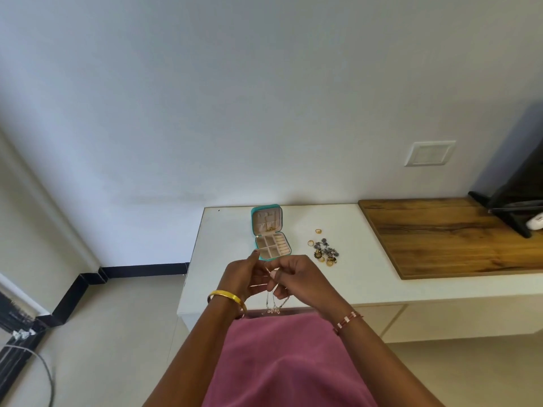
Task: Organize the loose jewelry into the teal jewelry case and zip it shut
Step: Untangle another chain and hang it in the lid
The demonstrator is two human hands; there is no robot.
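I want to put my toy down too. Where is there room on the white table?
Bare room lies on the white table left of the teal jewelry case, and near the front edge right of the hands, before the wooden board. Between case and board it is crowded with loose jewelry.

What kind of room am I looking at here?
Likely a home living room or bedroom: a low white wall unit with a wood-topped section, tiled floor, and wall switch plate.
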